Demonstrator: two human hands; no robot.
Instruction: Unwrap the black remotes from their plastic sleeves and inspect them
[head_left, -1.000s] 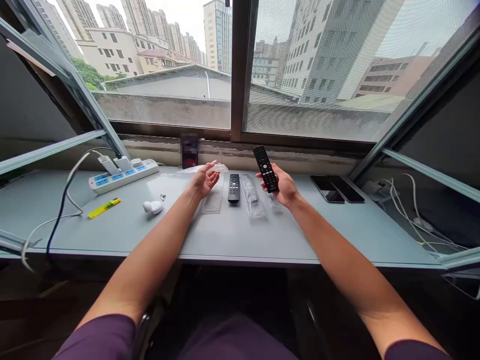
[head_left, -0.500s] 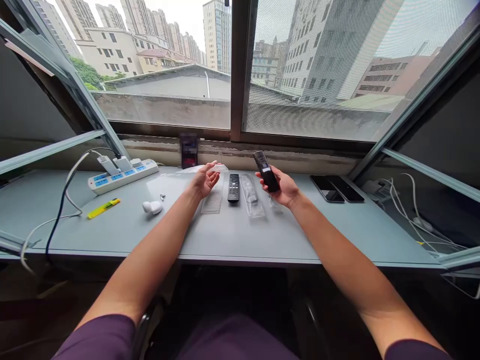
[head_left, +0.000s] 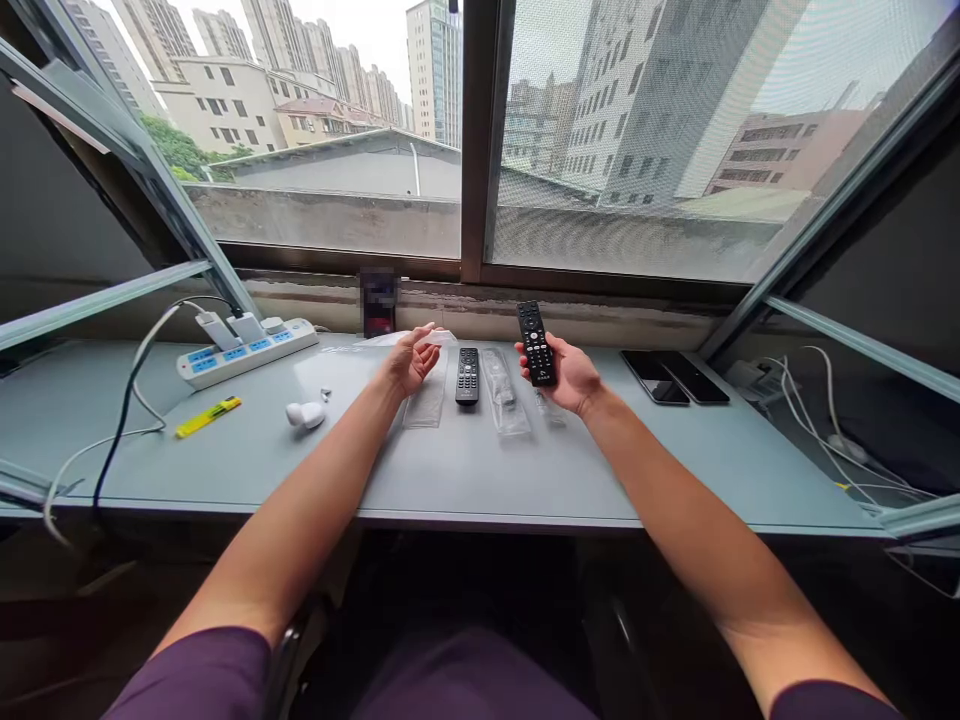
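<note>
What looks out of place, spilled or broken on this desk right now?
Nothing stands out. The right hand holds a black remote, the left hand hovers open, and a second remote, a bagged remote and two phones lie flat on the desk. Nothing is spilled or visibly damaged.

The right hand (head_left: pixel 574 378) hides the lower end of the remote (head_left: pixel 537 343).

Power strip (head_left: pixel 247 350) and yellow marker (head_left: pixel 208 416) lie left; phones (head_left: pixel 675 378) right.
</note>
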